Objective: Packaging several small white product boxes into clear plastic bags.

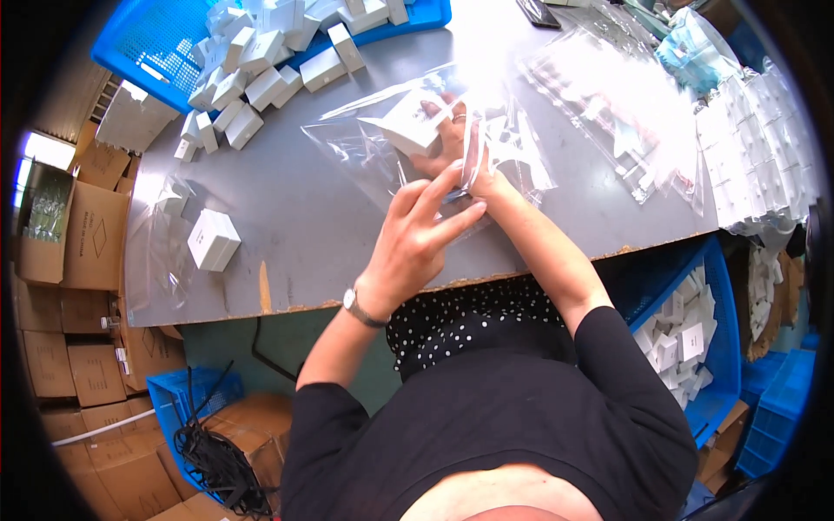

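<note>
My right hand, with a ring on one finger, reaches inside a clear plastic bag. Its fingers are bent against a white box in the bag; glare and film blur the exact grip. Close by the right wrist, my left hand is at the near side of the bag, its fingers partly spread along the film at the mouth. A watch is on my left wrist. Apart from the bag, a small stack of white boxes stands to the left on the grey table.
Many small white boxes spill from a blue basket at the far left. Clear bags lie at right beside stacked wrapped white packs. A blue crate of white boxes sits below the table's right edge; cartons line the left.
</note>
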Tool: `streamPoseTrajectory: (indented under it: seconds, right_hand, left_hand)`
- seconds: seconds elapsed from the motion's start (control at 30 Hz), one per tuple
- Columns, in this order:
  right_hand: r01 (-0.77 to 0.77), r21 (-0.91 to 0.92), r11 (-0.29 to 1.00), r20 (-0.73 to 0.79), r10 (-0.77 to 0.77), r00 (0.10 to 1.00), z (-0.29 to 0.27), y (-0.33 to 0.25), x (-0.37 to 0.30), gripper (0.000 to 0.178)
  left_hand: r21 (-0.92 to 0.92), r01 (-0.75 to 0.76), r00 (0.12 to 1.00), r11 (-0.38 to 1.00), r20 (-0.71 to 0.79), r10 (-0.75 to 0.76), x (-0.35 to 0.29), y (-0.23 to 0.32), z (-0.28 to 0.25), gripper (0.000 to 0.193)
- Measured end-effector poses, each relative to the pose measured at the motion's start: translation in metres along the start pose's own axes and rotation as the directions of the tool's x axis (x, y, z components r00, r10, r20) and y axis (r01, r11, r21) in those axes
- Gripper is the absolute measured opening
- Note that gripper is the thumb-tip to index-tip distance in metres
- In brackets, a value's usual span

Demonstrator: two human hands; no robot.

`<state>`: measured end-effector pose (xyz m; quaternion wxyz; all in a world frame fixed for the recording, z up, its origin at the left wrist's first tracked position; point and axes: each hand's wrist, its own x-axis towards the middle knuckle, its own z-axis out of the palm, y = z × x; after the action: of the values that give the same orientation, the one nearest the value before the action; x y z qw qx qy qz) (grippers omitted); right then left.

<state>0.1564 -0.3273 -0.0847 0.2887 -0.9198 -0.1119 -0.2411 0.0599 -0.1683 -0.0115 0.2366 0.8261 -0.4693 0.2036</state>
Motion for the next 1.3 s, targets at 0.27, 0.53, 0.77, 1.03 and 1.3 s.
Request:
streamPoseTrajectory:
  seconds: [0.27,0.53,0.77,1.03,1.3]
  right_hand:
    - [0.081,0.052,0.995,-0.058,-0.078,0.995,-0.004,0.008,0.0,0.078]
    - [-0.072,-0.08,0.994,-0.106,0.063,0.992,0.014,0.044,0.04,0.087]
    - [-0.003,0.082,0.997,-0.261,0.024,0.965,0.013,0.036,0.031,0.097]
    - [0.212,-0.209,0.955,-0.167,-0.249,0.954,0.005,0.015,-0.012,0.045]
    - [0.122,-0.023,0.992,0.055,-0.12,0.991,0.011,0.025,0.005,0.033]
  left_hand:
    - [-0.163,0.477,0.749,0.864,-0.439,-0.497,-0.074,-0.022,0.046,0.043]
    - [0.021,0.47,0.83,0.882,-0.35,-0.434,-0.062,0.019,-0.008,0.025]
    - [-0.053,0.472,0.824,0.88,-0.326,-0.462,-0.067,0.031,-0.001,0.028]
    - [-0.095,0.422,0.829,0.902,-0.362,-0.426,-0.056,0.04,0.007,0.029]
    - [-0.184,0.485,0.802,0.855,-0.297,-0.519,-0.064,0.044,0.012,0.033]
